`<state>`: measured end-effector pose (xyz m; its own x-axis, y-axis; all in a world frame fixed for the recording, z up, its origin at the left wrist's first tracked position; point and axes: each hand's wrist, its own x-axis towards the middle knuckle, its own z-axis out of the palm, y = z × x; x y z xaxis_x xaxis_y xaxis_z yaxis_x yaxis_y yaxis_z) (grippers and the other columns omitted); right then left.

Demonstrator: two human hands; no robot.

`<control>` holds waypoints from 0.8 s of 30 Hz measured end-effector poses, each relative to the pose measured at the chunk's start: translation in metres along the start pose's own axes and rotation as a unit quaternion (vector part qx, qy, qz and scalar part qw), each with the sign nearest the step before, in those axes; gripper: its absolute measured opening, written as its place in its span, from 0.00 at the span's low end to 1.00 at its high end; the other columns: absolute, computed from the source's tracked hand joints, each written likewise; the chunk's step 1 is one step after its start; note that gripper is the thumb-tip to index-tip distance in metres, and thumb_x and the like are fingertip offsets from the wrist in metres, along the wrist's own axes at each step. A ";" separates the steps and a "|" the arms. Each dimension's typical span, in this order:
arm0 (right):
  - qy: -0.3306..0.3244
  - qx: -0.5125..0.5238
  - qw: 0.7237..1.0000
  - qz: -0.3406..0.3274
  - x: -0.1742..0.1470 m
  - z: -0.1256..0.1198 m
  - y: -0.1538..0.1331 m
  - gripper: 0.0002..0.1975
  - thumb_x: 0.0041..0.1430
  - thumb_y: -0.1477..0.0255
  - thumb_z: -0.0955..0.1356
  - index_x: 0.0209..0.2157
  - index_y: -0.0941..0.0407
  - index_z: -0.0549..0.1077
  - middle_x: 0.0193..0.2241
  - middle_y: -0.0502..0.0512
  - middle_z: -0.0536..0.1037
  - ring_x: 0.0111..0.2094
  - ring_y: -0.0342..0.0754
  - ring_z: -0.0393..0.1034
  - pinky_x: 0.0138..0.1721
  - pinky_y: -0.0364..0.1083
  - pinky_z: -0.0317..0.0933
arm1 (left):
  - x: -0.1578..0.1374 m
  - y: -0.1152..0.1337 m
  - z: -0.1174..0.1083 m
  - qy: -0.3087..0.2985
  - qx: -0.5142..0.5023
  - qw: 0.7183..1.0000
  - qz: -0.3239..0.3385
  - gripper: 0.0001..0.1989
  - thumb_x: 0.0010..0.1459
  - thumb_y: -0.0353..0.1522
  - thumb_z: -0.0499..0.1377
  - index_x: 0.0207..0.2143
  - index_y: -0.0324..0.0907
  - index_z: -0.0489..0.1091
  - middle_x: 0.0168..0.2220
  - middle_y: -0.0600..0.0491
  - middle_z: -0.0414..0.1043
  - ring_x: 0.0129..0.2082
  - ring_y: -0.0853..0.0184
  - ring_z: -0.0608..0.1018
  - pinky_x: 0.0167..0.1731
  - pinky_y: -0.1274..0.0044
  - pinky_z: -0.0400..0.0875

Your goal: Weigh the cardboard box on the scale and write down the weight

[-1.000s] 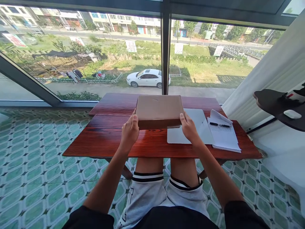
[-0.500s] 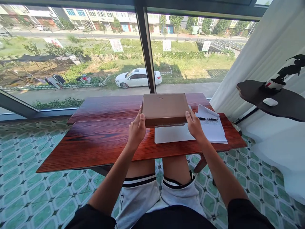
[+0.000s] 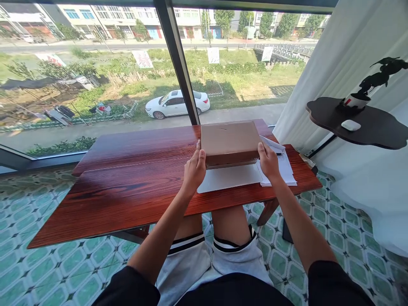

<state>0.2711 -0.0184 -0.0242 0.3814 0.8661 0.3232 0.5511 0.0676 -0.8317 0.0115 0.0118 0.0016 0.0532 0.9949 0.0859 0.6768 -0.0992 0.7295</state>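
Note:
A brown cardboard box (image 3: 231,138) is held level between my two hands, above the reddish wooden table (image 3: 127,191). My left hand (image 3: 195,170) grips its left side, the thumb on the front face. On the opposite side, my right hand (image 3: 268,159) is closed round the front right corner. Beneath the box lies a flat, pale silver laptop-like slab (image 3: 229,179), partly covered from view. White papers (image 3: 285,172) sit to the right, just past my right hand, with a dark pen (image 3: 279,154) on them.
At the right, a dark wavy-edged stand (image 3: 376,125) carries a potted plant (image 3: 357,101) and a white mouse-like object (image 3: 351,125). A white curtain (image 3: 309,85) hangs beside the window. On the green tiled floor, a dark flat object (image 3: 287,229) lies near the table leg (image 3: 267,211).
The box has moved right, along with both hands, and now covers part of the papers and pen. The camera view has turned slightly. Both hands keep their hold.

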 end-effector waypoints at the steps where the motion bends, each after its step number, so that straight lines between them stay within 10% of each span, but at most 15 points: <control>1: 0.003 -0.004 1.000 0.003 0.000 -0.001 0.002 0.33 0.69 0.48 0.55 0.60 0.54 0.73 0.55 0.58 0.76 0.55 0.59 0.71 0.57 0.55 0.62 | 0.000 0.001 0.001 -0.006 0.003 1.000 -0.003 0.34 0.68 0.48 0.34 0.68 0.46 0.60 0.62 0.46 0.69 0.54 0.49 0.74 0.50 0.66 0.64; 24: -0.006 -0.023 1.000 0.009 0.003 -0.002 0.015 0.37 0.67 0.43 0.54 0.56 0.53 0.77 0.48 0.61 0.80 0.46 0.60 0.72 0.44 0.52 0.58 | -0.001 -0.002 0.007 -0.024 -0.016 1.000 0.004 0.35 0.68 0.50 0.36 0.72 0.48 0.50 0.63 0.47 0.68 0.64 0.49 0.69 0.58 0.65 0.61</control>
<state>0.2825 -0.0156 -0.0344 0.3817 0.8733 0.3028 0.5776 0.0304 -0.8158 0.0155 0.0113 -0.0050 0.0939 0.9938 0.0593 0.6529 -0.1064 0.7499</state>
